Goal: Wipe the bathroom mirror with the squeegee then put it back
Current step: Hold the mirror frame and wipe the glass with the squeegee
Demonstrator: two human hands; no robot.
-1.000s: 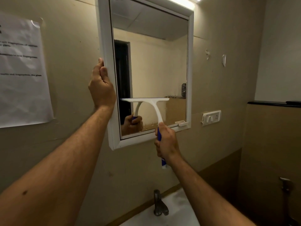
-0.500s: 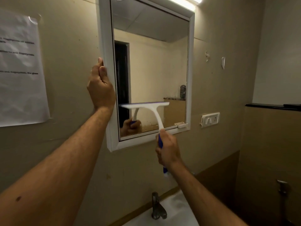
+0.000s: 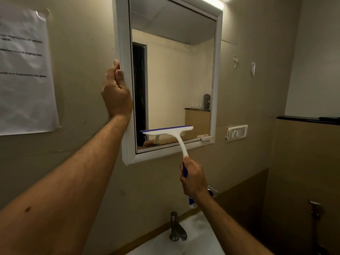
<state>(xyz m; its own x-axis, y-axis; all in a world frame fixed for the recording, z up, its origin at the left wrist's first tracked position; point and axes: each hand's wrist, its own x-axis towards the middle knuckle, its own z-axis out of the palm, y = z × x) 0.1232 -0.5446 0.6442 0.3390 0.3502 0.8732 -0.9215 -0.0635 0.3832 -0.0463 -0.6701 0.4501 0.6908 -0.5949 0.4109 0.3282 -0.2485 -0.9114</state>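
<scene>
Two bare forearms are seen, no sleeves worn; a small dark mole [image 3: 28,209] is spotted on the left forearm [image 3: 77,181].

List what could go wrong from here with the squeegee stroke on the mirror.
1. The squeegee blade is near the bottom of the glass; it may bump the mirror frame's small white catch.
2. The left hand grips the frame edge; pressing hard could shift it.
3. The right hand holds the handle low, so the blade may tilt and streak.
</scene>
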